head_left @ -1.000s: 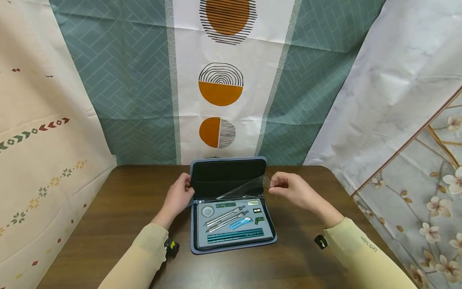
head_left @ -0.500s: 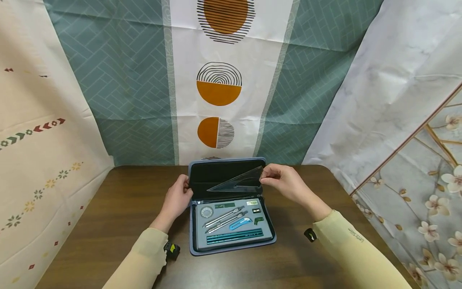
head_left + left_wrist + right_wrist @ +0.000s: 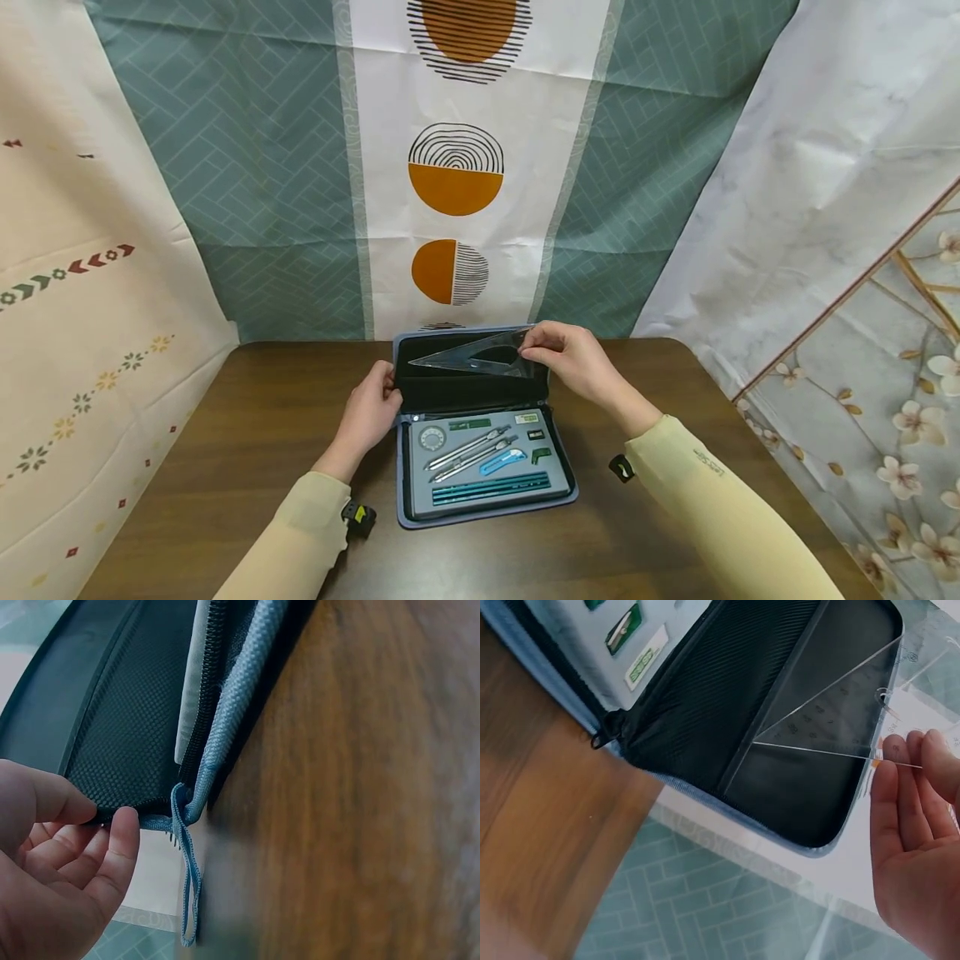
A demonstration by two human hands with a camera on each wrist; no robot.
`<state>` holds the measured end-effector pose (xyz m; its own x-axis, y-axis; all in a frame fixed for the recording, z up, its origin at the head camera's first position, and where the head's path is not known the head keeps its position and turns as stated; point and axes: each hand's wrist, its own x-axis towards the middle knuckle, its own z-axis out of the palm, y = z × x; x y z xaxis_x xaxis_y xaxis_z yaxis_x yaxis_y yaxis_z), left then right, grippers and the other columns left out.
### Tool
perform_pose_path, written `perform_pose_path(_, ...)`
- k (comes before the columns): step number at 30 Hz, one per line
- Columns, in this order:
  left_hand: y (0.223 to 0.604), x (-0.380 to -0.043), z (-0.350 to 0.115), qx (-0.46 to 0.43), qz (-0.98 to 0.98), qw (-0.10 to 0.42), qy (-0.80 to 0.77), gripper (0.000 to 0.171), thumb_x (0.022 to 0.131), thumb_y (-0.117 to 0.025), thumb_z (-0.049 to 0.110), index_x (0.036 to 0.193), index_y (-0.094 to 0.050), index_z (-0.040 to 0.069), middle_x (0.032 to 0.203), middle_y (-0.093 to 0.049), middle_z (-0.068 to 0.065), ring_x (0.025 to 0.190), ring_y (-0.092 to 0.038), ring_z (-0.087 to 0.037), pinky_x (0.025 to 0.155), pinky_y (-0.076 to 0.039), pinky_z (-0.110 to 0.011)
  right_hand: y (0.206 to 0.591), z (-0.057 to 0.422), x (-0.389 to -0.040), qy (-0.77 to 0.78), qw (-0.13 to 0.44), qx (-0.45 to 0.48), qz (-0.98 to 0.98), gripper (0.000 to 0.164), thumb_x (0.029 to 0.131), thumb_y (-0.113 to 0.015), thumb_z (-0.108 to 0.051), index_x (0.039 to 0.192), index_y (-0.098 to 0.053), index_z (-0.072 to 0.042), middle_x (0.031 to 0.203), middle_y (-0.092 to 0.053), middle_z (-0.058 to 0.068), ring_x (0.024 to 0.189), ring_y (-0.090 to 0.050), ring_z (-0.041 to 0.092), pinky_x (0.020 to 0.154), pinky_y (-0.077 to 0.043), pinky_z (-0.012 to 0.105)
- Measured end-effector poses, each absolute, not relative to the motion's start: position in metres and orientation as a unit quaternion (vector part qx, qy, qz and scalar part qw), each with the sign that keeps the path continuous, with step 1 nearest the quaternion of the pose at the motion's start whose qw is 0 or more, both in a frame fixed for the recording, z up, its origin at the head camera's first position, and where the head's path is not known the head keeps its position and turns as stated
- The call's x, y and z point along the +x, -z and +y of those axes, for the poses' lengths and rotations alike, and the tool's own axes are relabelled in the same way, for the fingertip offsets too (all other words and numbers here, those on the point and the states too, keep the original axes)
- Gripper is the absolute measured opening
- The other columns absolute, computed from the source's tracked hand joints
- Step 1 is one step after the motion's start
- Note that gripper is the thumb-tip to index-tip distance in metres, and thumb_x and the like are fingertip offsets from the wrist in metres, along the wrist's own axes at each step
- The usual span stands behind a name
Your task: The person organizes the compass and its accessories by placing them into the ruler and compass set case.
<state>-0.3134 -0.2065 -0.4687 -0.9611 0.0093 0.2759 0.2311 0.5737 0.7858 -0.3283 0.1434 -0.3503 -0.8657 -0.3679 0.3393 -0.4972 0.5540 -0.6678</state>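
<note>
A blue zip case (image 3: 411, 522) lies unfolded on the table, its black-lined lid (image 3: 472, 393) raised at the back. My left hand (image 3: 369, 408) grips the lid's left edge; in the left wrist view, its thumb and fingers (image 3: 120, 859) pinch the edge beside a blue zip-pull loop (image 3: 187, 870). My right hand (image 3: 570, 354) pinches a clear set square (image 3: 448, 359) by its right end, in front of the lid's upper half. In the right wrist view, the set square's (image 3: 840, 712) pointed end overlaps the lid's mesh pocket (image 3: 712, 697), near the pocket's top edge.
The case's grey tray (image 3: 420, 492) holds teal pencils (image 3: 491, 488), two compasses (image 3: 468, 454), a blue cutter (image 3: 502, 462), a round dial-like piece (image 3: 432, 438), an eraser (image 3: 527, 418) and a sharpener (image 3: 536, 435). Behind the brown table (image 3: 300, 392) hangs a patterned curtain (image 3: 285, 208).
My right hand has moved left and upward with the set square. The set square has risen from low by the pocket to high in front of the lid. My left hand has stayed put.
</note>
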Motion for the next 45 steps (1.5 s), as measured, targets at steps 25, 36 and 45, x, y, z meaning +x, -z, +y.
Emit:
perform_pose_path(25, 0.474, -0.309, -0.205, -0.069, -0.878, 0.124, 0.457, 0.025, 0.105, -0.062, -0.003, 0.13, -0.058, 0.001, 0.111, -0.067, -0.019, 0.095, -0.063, -0.032, 0.082, -0.052, -0.046, 0.375, 0.132, -0.343, -0.333, 0.143, 0.247, -0.899, 0.004, 0.103, -0.079, -0.012, 0.106, -0.079, -0.014, 0.101, -0.08, -0.004, 0.092, -0.075, 0.017, 0.087, -0.062, 0.044)
perform_pose_path(36, 0.471, -0.311, -0.206, -0.076, -0.878, 0.134, 0.453, 0.025, 0.104, -0.062, -0.004, 0.129, -0.058, 0.002, 0.111, -0.067, -0.018, 0.094, -0.063, -0.031, 0.081, -0.051, -0.045, 0.385, 0.123, -0.348, -0.219, 0.187, 0.257, -0.922, 0.005, 0.103, -0.08, -0.015, 0.105, -0.076, -0.016, 0.099, -0.079, -0.002, 0.083, -0.072, 0.019, 0.08, -0.06, 0.047)
perform_pose_path(45, 0.469, -0.313, -0.207, -0.074, -0.878, 0.119, 0.458, 0.027, 0.106, -0.061, -0.003, 0.132, -0.056, 0.002, 0.115, -0.065, -0.02, 0.098, -0.062, -0.034, 0.084, -0.053, -0.046, 0.39, 0.112, -0.35, -0.179, 0.185, 0.257, -0.932, 0.005, 0.103, -0.08, -0.015, 0.105, -0.076, -0.018, 0.101, -0.079, -0.001, 0.086, -0.074, 0.02, 0.082, -0.061, 0.048)
